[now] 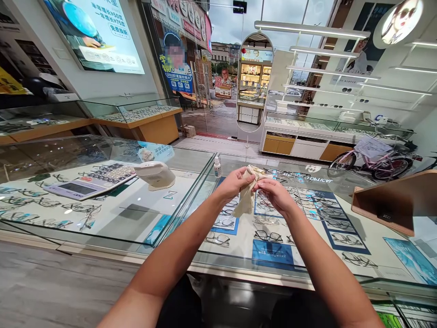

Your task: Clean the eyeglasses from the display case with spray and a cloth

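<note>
Both my hands are raised over the glass display counter, close together around a beige cloth. My left hand pinches the bunched upper part of the cloth, and its loose end hangs below the fingers. On the other side, the fingers of my right hand are closed on the gathered cloth. A thin, pale piece sticks out at the top between the hands; whether something is wrapped inside I cannot tell. Beyond my left hand, a small white spray bottle stands upright on the glass.
Under the glass lie several eyeglasses. A large calculator and a white, rounded device are at the left. At the right, a brown, flat-sided object rises above the counter. An oval mirror and a bicycle stand farther back.
</note>
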Motion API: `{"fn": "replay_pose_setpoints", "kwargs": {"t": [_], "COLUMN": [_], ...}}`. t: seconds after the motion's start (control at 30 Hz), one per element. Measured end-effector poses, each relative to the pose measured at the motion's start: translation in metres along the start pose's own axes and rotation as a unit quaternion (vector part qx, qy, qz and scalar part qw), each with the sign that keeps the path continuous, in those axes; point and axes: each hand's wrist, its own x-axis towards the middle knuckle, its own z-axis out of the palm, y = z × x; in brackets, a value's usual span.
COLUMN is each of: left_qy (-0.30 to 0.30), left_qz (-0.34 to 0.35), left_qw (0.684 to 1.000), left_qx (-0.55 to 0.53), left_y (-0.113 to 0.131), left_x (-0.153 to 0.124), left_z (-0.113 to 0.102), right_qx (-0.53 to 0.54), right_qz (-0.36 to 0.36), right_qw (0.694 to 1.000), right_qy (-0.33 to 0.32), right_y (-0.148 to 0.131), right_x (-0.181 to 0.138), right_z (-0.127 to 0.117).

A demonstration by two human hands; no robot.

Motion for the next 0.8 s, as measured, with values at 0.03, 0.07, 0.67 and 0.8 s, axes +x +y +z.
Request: {"fn": "replay_pose_setpoints", "kwargs": {"t": [0.03, 0.07, 0.67, 0.8], "left_qy": [-0.001, 0.0, 0.049, -0.017], "left_qz": [-0.005, -0.007, 0.045, 0.011], "left_qw": [1.0, 1.0, 0.997, 0.999], "left_qx": [-0.005, -0.011, 0.045, 0.047], "left_y": [0.0, 0.001, -0.011, -0.005], "left_x": [0.0, 0.0, 0.006, 0.006], "left_z": [0.0, 0.001, -0.004, -0.014], "right_qx": [0.002, 0.004, -0.047, -0.04], "right_qz": [0.003, 0.007, 0.0, 0.002], "right_qw": [1.0, 1.0, 0.999, 0.999], "right_qy": [0.001, 0.001, 0.011, 0.017], "right_y": [0.0, 0.001, 0.015, 0.012], "right_x": [0.0, 0.0, 0.002, 0.003], "right_z": [0.0, 0.0, -0.001, -0.004]}}
